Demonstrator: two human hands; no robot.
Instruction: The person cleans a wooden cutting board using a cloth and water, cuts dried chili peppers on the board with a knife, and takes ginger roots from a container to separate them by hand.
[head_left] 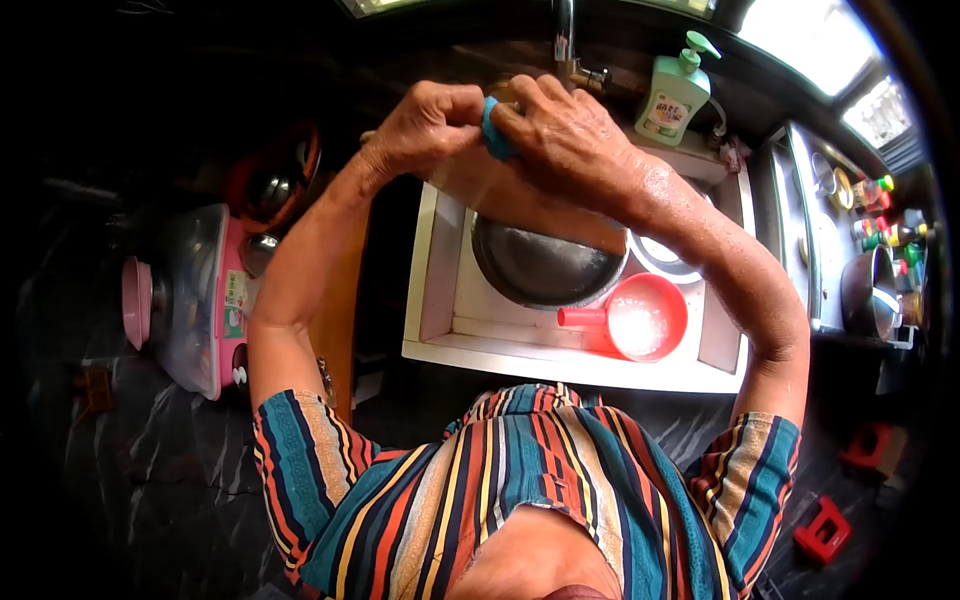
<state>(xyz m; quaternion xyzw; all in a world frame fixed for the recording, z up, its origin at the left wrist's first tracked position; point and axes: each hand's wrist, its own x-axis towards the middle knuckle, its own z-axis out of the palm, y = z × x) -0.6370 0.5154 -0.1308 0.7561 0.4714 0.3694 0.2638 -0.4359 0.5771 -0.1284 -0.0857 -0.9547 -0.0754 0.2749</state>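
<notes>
My left hand (425, 125) is closed at the upper edge of a flat brown board (530, 205), which slants over the sink. Close beside it, my right hand (565, 130) has its fingers curled round a blue cloth (494, 130) pressed near the same edge. Both hands partly hide the board. Below them a dark round pan (545, 268) sits in the white sink (480, 352). A red dipper (645, 318) with bubbly liquid in it lies to the pan's right, overlapping a pale bowl (660, 258) partly covered by my right forearm.
A faucet (564, 40) rises behind the sink, with a green pump bottle (672, 98) to its right. Far right, a shelf holds several bottles and a pot (870, 290). To the left stands a pink-rimmed clear container (195, 300). A red stool (824, 530) is on the floor.
</notes>
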